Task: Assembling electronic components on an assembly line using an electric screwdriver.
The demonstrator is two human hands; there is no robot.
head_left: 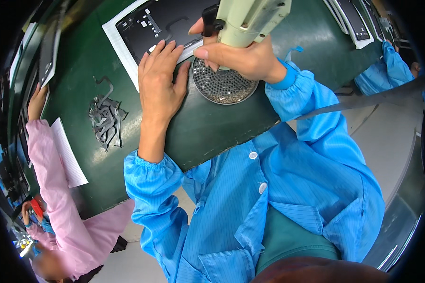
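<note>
Green bench: left hand (159, 85) flat on one panel (161, 23), right hand (243, 59) gripping one screwdriver (248, 19), apparently.

- Power screwdriver (249, 19) — pale cream, blocky body with a black trigger part on its left side; it stands nearly upright above the green table, gripped around its lower end.
- Black panel (163, 21) — flat, dark, with small pale fittings and cut-outs, lying on a white sheet on the green table; its near edge is pressed under fingertips.
- Round screw dish (224, 86) — shallow, full of small silvery screws, just beside the panel.
</note>
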